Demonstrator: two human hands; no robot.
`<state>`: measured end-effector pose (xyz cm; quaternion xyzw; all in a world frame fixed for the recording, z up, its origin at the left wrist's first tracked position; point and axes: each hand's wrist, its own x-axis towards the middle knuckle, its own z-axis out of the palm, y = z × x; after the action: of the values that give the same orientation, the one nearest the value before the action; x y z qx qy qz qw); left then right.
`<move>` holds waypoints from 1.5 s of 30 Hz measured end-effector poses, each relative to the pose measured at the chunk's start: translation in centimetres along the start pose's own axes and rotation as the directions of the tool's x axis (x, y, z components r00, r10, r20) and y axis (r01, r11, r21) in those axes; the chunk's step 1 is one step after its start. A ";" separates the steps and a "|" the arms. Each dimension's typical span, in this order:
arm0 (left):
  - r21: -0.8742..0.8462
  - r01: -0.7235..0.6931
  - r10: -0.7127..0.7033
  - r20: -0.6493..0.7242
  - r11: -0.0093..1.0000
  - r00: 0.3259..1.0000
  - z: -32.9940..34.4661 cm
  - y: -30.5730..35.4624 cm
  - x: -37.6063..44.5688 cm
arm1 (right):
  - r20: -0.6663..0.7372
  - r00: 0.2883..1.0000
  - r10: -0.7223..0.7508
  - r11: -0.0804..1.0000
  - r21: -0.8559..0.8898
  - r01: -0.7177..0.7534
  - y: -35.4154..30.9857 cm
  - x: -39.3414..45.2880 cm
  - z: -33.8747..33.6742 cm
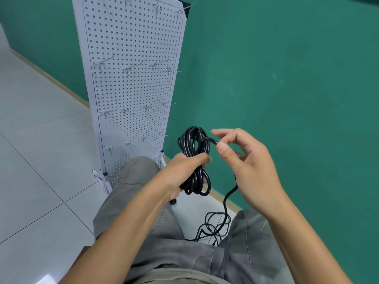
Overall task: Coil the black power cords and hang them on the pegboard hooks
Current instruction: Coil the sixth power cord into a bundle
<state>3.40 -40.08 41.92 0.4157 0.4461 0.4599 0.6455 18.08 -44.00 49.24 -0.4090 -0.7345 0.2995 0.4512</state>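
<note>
My left hand (181,171) grips a coiled bundle of black power cord (194,148) around its middle, with loops standing above and below the fist. My right hand (244,160) pinches a strand of the same cord between thumb and forefinger just right of the coil's top. From under my right hand the loose cord (217,222) drops to the floor and lies in slack loops between my knees. The white pegboard (131,85) stands upright ahead and to the left, with rows of bare metal hooks (129,68).
A green wall (287,78) rises behind and to the right of the pegboard. White floor tiles (41,140) spread to the left. My knees in grey trousers (131,201) frame the loose cord. The pegboard's white feet (102,179) rest on the floor.
</note>
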 end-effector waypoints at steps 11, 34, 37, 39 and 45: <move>0.028 -0.006 0.004 0.063 1.000 0.998 1.2 -0.4 -0.6 | 0.053 0.999 -0.005 0.965 -0.262 0.019 1.4 0.8 -0.9; 0.062 -0.208 0.179 0.315 0.976 0.932 1.0 0.5 -1.8 | -0.196 0.908 0.371 0.891 0.352 -0.288 1.2 2.7 2.7; 0.045 -0.163 0.133 0.390 0.986 0.911 0.7 0.1 -1.7 | -0.118 0.901 0.417 0.853 0.393 -0.343 0.9 2.6 2.1; -0.021 -0.105 0.106 0.372 0.994 0.922 0.8 -0.2 -1.7 | -0.029 0.895 0.446 0.839 0.361 -0.406 1.2 2.5 1.4; 0.059 -0.052 0.025 0.384 0.997 0.923 1.5 -0.4 -1.9 | 0.200 0.878 0.434 0.866 0.176 -0.468 1.8 3.6 -1.7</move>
<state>4.59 -42.21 42.33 0.5277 0.3187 0.3672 0.6965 19.25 -39.84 49.98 -0.4931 -0.6130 0.5065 0.3528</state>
